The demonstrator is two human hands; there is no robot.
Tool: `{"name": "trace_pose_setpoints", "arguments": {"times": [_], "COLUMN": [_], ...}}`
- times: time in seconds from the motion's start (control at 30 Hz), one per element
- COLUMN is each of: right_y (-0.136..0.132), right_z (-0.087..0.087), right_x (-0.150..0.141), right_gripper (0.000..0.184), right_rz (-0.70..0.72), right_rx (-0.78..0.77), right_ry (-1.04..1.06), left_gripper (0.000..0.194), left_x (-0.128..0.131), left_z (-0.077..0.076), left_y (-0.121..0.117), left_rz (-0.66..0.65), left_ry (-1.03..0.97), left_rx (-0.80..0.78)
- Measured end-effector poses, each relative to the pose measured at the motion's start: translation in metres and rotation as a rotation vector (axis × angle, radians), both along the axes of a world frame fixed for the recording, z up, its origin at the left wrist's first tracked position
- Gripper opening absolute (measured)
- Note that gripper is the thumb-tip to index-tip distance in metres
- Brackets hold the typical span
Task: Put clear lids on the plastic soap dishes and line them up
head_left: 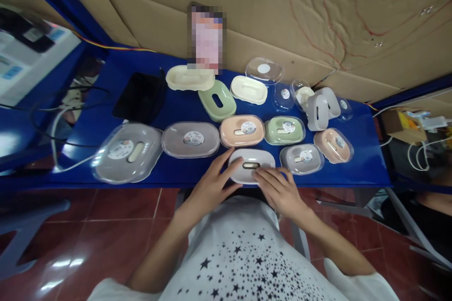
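Observation:
A pale grey oval plastic box (263, 156) with a slot in its top sits at the table's front edge, in front of my body. My left hand (214, 179) grips its left end, with the fingers spread around the rim and over the top. My right hand (281, 188) holds the right end, its fingers close together on the top beside the slot. Just behind lies a peach box (229, 126) under a clear cover with a round label. A similar grey box (298, 165) stands to the right, and a wider grey one (176, 137) to the left.
More covered boxes line the blue table (243, 112), among them a green one (275, 124) and a large grey one (148, 164). Behind them are an uncovered green piece (226, 113), cream trays (247, 96), clear covers (270, 78) and a black tablet-like object (136, 99). Cardboard (254, 23) backs the table.

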State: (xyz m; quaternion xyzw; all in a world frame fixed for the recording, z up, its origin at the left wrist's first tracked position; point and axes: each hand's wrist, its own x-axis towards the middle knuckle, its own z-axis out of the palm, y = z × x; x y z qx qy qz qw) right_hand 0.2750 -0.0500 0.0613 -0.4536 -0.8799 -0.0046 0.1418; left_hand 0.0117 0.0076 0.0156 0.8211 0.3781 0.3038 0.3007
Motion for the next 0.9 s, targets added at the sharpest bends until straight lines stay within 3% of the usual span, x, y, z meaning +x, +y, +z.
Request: {"name": "trace_pose_setpoints", "arguments": {"times": [0.27,0.47,0.53,0.6,0.67,0.77,0.83,0.9], "right_y": [0.019,0.011,0.011,0.025,0.062,0.151,0.214,0.266], "right_z": [0.002,-0.015,-0.011,0.005,0.03,0.064,0.073,0.068], "right_x": [0.012,0.011,0.013,0.019,0.03,0.046,0.051,0.049], "right_gripper": [0.04,0.044,0.045,0.043,0.042,0.038,0.044,0.055], "right_rz": [0.071,0.08,0.1,0.155,0.171,-0.043,-0.219,-0.35], "right_rx": [0.016,0.049,0.037,0.028,0.05,0.142,0.149,0.12], "right_ry": [-0.029,-0.038,-0.05,-0.049,-0.045,-0.066,-0.159,-0.241], "left_gripper": [0.059,0.057,0.055,0.053,0.054,0.055,0.053,0.049], "left_x": [0.005,0.004,0.004,0.004,0.005,0.006,0.006,0.006], "left_z": [-0.006,-0.007,-0.008,-0.008,-0.009,-0.007,-0.006,-0.004], "left_y": [-0.005,-0.005,-0.004,-0.004,-0.004,-0.004,-0.004,-0.004], "left_rz": [0.029,0.009,-0.011,-0.016,-0.012,-0.002,0.0,0.01], "left_ry": [-0.018,-0.007,0.017,0.029,0.011,-0.038,-0.058,-0.062], "left_rx": [0.132,0.162,0.181,0.186,0.181,0.161,0.149,0.139]}}
